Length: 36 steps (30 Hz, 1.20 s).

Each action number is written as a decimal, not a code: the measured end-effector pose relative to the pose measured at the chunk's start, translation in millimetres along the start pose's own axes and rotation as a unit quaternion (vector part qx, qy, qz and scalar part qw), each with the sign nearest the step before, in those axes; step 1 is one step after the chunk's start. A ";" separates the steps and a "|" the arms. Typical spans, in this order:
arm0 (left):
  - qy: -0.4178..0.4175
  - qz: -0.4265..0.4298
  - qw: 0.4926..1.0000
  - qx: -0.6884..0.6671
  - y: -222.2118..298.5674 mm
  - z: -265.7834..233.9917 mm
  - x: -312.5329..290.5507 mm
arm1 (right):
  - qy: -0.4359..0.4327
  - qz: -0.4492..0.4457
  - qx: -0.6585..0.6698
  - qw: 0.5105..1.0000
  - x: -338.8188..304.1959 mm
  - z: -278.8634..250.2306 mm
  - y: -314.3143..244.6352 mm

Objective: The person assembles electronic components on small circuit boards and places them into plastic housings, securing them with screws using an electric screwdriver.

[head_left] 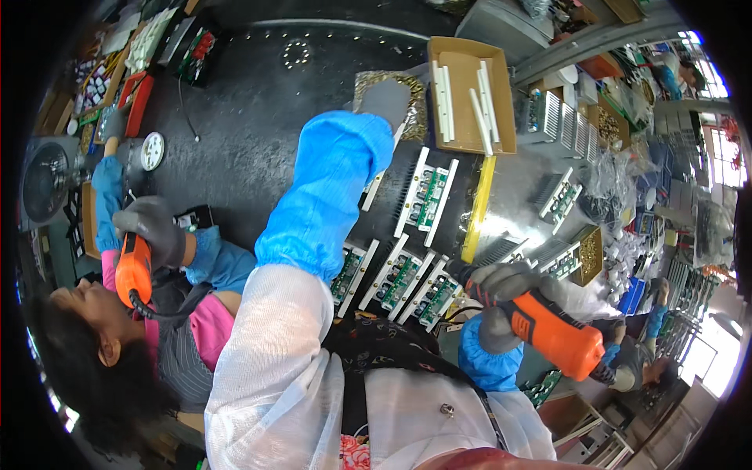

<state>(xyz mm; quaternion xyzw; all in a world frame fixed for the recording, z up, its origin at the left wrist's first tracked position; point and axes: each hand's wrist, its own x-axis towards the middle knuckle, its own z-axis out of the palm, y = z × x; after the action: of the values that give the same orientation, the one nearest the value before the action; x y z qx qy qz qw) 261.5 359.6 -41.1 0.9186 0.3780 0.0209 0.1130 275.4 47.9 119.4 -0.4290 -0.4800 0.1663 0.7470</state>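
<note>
My left hand (388, 102), in a grey glove, reaches forward over a clear bag of small brass-coloured screws (415, 86). Its fingers point away and blur into the glove's outline, so whether it pinches any is hidden. At the right, my right hand (505, 286), also gloved, is wrapped round an orange and black power screwdriver (556, 333). The tool's dark front end points left, towards the nearest circuit board assembly (435, 296). Beside it are more green circuit boards (395, 278) with white side strips and dark finned heatsinks. Another board assembly (427, 196) sits farther forward.
An open cardboard box (439, 70) with white strips stands beyond the boards. A yellow strip (479, 207) lies on the dark bench (251, 102). At the left, a co-worker's gloved hand (157, 227) grips another orange power tool (133, 270). More assemblies (560, 200) stand at the right.
</note>
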 end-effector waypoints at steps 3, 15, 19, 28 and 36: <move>0.032 0.020 0.999 -0.037 -4.4 6.4 1.0 | 0.006 -0.019 -0.020 1.000 -7.5 -3.2 -4.5; 0.028 -0.134 0.834 -0.535 -14.3 -14.4 -9.0 | -0.001 0.004 0.062 0.998 -15.4 -24.0 -14.0; 0.028 -0.115 0.823 -0.556 -23.3 -14.7 -12.4 | 0.038 -0.018 0.057 0.997 -23.7 -24.5 -21.1; 0.027 -0.139 0.534 -0.834 -4.8 -28.7 -38.3 | 0.080 -0.005 0.067 0.995 -17.1 -32.9 -44.6; -0.154 -0.135 0.298 -0.932 86.7 -46.4 -160.5 | 0.156 -0.085 0.164 0.970 48.0 -23.4 -33.4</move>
<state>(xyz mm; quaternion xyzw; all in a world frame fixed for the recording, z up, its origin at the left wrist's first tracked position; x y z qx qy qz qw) 201.1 196.5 31.0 0.1205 0.1992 0.2019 0.9513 313.3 49.1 169.8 -0.2790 -0.3584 0.1094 0.8842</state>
